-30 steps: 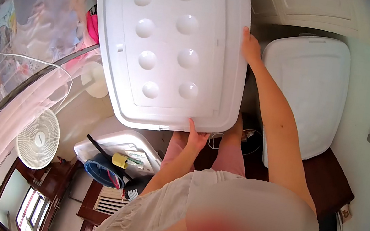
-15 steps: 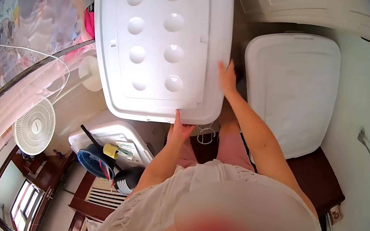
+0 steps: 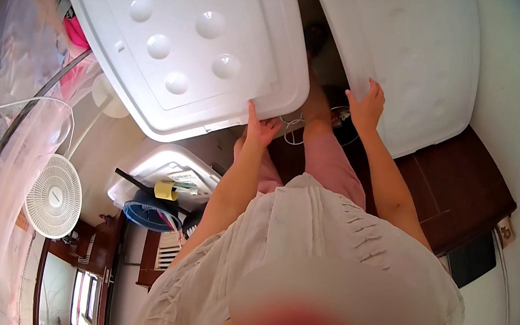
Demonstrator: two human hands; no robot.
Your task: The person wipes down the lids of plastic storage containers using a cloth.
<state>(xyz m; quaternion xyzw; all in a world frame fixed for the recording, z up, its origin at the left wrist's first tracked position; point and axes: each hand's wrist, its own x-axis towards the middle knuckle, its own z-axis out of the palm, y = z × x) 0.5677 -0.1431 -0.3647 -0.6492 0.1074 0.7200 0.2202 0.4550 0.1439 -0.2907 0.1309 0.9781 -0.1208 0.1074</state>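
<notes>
At far left, sheer pink netting (image 3: 2, 210) hangs beside a white fan (image 3: 54, 197). Next, a blue basket (image 3: 141, 215) sits below the dimpled white lid (image 3: 186, 28) in view. The left hand (image 3: 260, 130) grips that lid's near rim, thumb on the face, fingers curled beneath. Further right, the right hand (image 3: 367, 108) holds nothing, fingers parted, at the plain white lid (image 3: 418, 65); contact cannot be determined. That lid lies over a brown wooden surface (image 3: 452, 193).
</notes>
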